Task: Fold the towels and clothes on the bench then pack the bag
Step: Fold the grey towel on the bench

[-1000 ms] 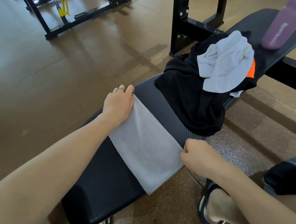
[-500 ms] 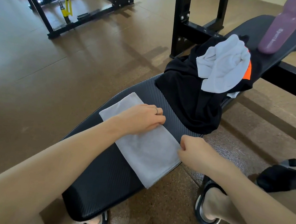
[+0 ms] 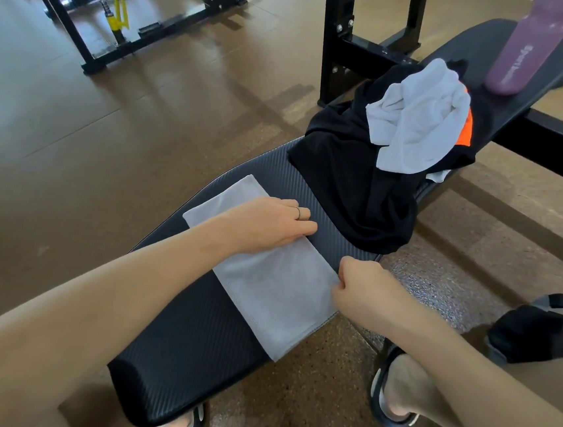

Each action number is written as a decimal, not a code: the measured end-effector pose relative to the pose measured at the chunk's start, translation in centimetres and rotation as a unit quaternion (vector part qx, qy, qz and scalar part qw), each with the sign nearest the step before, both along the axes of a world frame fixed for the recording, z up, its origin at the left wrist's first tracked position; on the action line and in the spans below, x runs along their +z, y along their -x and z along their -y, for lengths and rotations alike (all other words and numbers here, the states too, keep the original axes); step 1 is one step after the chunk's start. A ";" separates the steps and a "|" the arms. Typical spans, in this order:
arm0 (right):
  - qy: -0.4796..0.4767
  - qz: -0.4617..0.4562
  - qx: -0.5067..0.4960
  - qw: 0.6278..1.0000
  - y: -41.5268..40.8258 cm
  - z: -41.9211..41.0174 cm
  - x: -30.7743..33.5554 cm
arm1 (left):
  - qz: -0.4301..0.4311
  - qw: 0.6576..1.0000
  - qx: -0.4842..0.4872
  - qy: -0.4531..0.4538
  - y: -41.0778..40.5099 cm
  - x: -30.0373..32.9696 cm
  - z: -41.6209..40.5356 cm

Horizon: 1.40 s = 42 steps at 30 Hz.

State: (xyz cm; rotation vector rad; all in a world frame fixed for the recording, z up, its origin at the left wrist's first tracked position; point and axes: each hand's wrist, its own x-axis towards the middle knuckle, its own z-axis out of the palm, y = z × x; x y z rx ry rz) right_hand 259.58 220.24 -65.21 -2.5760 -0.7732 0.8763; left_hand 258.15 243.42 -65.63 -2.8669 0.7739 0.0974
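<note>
grey towel [image 3: 266, 280] laid flat across bench [image 3: 190, 359], part-folded | left hand [image 3: 269, 222] pressed flat on far half, likely to pin and smooth it | right hand [image 3: 359, 286] pinched on near edge, probably to keep it taut | black clothes [image 3: 351, 185] and white towel [image 3: 419, 123] heaped beyond, unfolded

— What's the floor like in here?
— Smooth brown rubber floor [image 3: 73, 145] over most of the room, glossy with light; a speckled brown mat [image 3: 319, 382] lies near, on the right.
— And the equipment?
— A black steel rack with yellow fittings [image 3: 116, 18] stands far left. Black steel uprights [image 3: 336, 39] rise far, centre, with a black crossbar [image 3: 562, 137] running right.
</note>
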 end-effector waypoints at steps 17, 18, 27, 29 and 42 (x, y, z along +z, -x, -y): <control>-0.029 -0.046 -0.061 0.997 -1.2 1.1 -1.3 | 0.074 0.963 0.210 0.152 8.1 -0.4 6.6; -0.038 -0.065 -0.071 0.995 -1.3 1.1 -1.3 | 0.042 0.964 0.214 0.152 9.7 -0.2 7.6; -0.185 0.263 0.160 0.933 1.2 2.1 -1.7 | 0.052 0.963 0.252 0.074 15.1 -2.7 10.5; -0.203 0.245 0.263 0.911 2.4 2.2 -2.0 | 0.060 0.956 0.280 0.062 16.3 -3.3 10.4; -0.059 0.249 0.302 0.918 1.0 3.1 -5.7 | 0.105 0.962 0.248 0.046 18.7 -5.7 8.8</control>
